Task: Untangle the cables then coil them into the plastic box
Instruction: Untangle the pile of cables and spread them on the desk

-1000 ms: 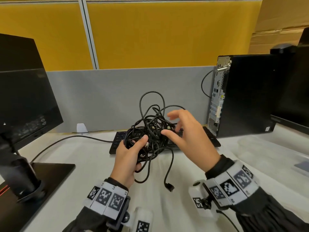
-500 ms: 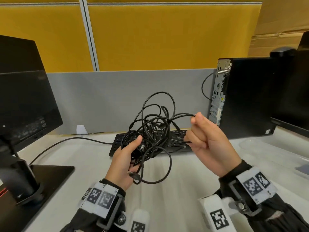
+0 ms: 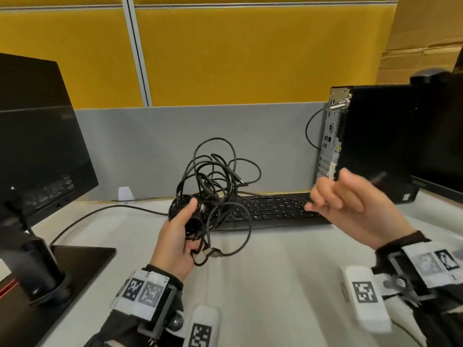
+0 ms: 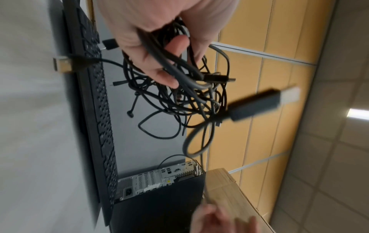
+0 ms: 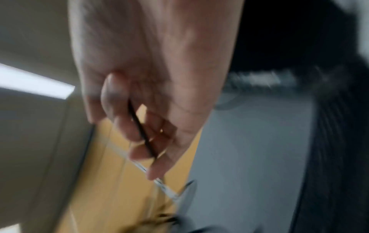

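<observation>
Office cubicle, yellow partition behind, white table (image 3: 275, 271) under my hands. Left hand (image 3: 175, 241) grip: fingers and thumb curled round the black cable bundle (image 3: 213, 196), held just above the table in front of the keyboard (image 3: 275, 209). Loops stick up and away from me; one loop and a plug (image 3: 215, 252) hang below the palm. In the left wrist view several plugs poke out of the knot, one blurred one (image 4: 259, 102) swinging clear of it. Right hand (image 3: 350, 204) grip: narrow, fingers curled; the right wrist view shows a thin dark strand (image 5: 141, 130) pinched between the fingers, but it's blurry and I can't tell if it's a cable end or mid-length. Right hand is well apart from the bundle, off to its right, near the computer tower (image 3: 375, 141). So the strand's long axis likely runs left-right, bundle to right hand. Judgement: still untangling, early on. No plastic box in view.
</observation>
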Demonstrator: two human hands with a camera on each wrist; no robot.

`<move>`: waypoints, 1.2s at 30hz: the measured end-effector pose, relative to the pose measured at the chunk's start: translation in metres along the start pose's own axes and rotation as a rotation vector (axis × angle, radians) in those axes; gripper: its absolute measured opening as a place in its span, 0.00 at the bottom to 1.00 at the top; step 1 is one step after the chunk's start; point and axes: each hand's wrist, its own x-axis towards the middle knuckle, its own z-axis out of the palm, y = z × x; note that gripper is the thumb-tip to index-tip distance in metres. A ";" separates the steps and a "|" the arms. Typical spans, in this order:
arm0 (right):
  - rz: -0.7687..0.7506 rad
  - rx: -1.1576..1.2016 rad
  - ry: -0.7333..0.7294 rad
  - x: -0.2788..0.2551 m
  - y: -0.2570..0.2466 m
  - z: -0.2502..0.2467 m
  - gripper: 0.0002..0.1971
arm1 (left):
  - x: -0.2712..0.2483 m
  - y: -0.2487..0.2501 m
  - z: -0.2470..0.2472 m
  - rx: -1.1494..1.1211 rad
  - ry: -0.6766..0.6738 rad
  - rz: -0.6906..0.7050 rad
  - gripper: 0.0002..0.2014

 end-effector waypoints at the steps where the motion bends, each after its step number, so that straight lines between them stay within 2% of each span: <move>1: 0.047 -0.261 0.050 0.000 -0.001 -0.004 0.26 | 0.000 0.003 -0.001 -0.015 0.011 0.014 0.10; 3: 0.167 -0.676 0.173 -0.001 0.000 -0.011 0.15 | 0.001 0.006 -0.003 -0.050 0.001 0.034 0.11; 4: 0.177 -0.793 0.232 -0.001 0.002 -0.012 0.07 | 0.000 0.008 -0.002 -0.065 -0.004 0.047 0.11; 5: 0.147 -0.902 0.283 0.000 0.004 -0.010 0.04 | -0.002 0.009 -0.001 -0.080 -0.009 0.070 0.12; 7: -0.026 -1.158 0.339 0.003 0.015 0.002 0.26 | -0.006 0.010 0.003 -0.080 -0.006 0.133 0.13; 8: -0.142 -1.270 0.342 0.005 0.022 0.013 0.32 | -0.009 0.011 0.005 -0.070 -0.006 0.159 0.13; 9: -0.232 -1.376 0.296 0.006 0.029 0.023 0.33 | -0.011 0.011 0.007 -0.057 -0.011 0.176 0.13; 10: -0.257 -1.451 0.217 0.008 0.036 0.035 0.31 | -0.013 0.010 0.009 -0.043 -0.019 0.190 0.12; 12: -0.157 -1.379 0.093 0.011 0.052 0.049 0.20 | -0.015 0.008 0.011 -0.023 -0.030 0.216 0.12; 14: -0.053 -1.075 0.049 0.015 0.062 0.056 0.07 | -0.016 0.007 0.011 -0.007 -0.043 0.239 0.12; 17: 0.046 -0.725 0.066 0.017 0.072 0.058 0.05 | -0.016 0.008 0.012 0.002 -0.057 0.258 0.11; 20: 0.130 -0.496 0.084 0.016 0.076 0.059 0.13 | -0.016 0.008 0.012 0.002 -0.070 0.252 0.11; 23: 0.092 -0.535 0.082 0.016 0.075 0.062 0.02 | -0.016 0.008 0.013 0.010 -0.087 0.226 0.11; 27: 0.123 -0.359 0.122 0.017 0.069 0.062 0.04 | -0.016 0.009 0.013 0.016 -0.105 0.201 0.14; 29: 0.042 -0.382 0.203 0.018 0.064 0.057 0.06 | -0.015 0.009 0.012 0.028 -0.095 0.184 0.13; 31: -0.088 -0.506 0.254 0.020 0.060 0.054 0.07 | -0.015 0.008 0.012 0.046 -0.087 0.165 0.13; 36: -0.338 -0.805 0.145 0.021 0.050 0.054 0.07 | -0.020 0.003 0.015 0.081 -0.067 0.183 0.17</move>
